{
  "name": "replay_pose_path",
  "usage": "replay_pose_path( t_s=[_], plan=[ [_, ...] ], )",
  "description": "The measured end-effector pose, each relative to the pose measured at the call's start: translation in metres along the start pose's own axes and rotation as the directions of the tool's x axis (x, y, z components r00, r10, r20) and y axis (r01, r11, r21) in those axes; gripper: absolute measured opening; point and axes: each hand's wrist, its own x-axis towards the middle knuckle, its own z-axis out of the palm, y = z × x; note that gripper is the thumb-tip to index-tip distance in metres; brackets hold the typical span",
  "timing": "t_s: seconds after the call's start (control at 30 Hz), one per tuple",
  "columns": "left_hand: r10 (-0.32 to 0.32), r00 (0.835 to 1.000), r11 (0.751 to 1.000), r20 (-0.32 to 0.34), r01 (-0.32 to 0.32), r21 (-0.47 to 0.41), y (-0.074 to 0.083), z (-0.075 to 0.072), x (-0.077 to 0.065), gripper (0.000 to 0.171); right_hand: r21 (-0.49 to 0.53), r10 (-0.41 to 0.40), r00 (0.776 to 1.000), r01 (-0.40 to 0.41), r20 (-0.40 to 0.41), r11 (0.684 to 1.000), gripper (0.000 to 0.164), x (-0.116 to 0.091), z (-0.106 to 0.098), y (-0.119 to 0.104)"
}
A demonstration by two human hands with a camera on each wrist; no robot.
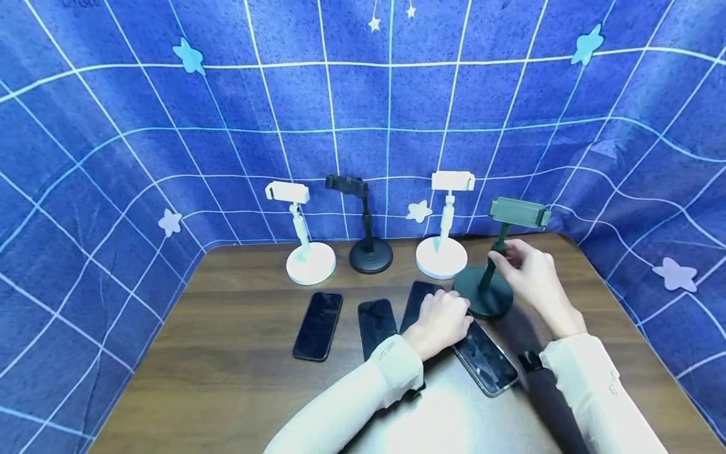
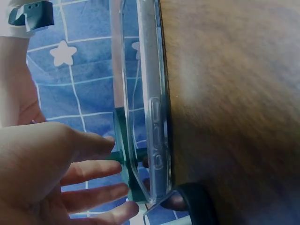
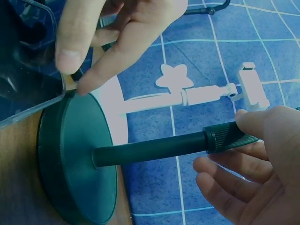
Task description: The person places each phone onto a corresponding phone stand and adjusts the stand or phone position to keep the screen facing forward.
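Note:
My right hand (image 1: pixel 527 271) grips the upright of a dark green phone stand (image 1: pixel 484 293) at the table's right. In the right wrist view, the thumb and fingers hold the ribbed collar of its pole (image 3: pixel 220 138). My left hand (image 1: pixel 442 318) reaches to the upper end of a smartphone (image 1: pixel 486 359) with a clear case (image 2: pixel 152 112). Thumb and forefinger pinch the phone's corner beside the stand's round base (image 3: pixel 84 154). The phone slants, its lower end nearer me. Part of its upper end hides under the hand.
Behind stand a left white phone stand (image 1: pixel 311 263), a black stand (image 1: pixel 370 256) and another white stand (image 1: pixel 442 257). More phones lie in front: a left phone (image 1: pixel 318 326), a middle phone (image 1: pixel 377 325), and a third phone (image 1: pixel 418 299) partly under my left hand. A blue curtain (image 1: pixel 363 94) hangs behind.

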Motion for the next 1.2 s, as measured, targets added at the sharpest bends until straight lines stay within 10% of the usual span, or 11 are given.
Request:
replay_pose_path(
  t_s=[0.63, 1.2],
  plan=[
    [0.024, 0.991, 0.998, -0.133, -0.032, -0.061, -0.012, -0.016, -0.021, 0.043, -0.081, -0.029, 0.999, 0.033, 0.038, 0.996, 0.018, -0.036, 0.000, 0.008],
    [-0.017, 0.993, 0.966, -0.118, -0.014, -0.257, -0.025, -0.029, -0.045, 0.086, -0.095, 0.035, 0.991, -0.023, 0.126, 0.995, 0.028, -0.103, -0.003, -0.009]
  ],
)
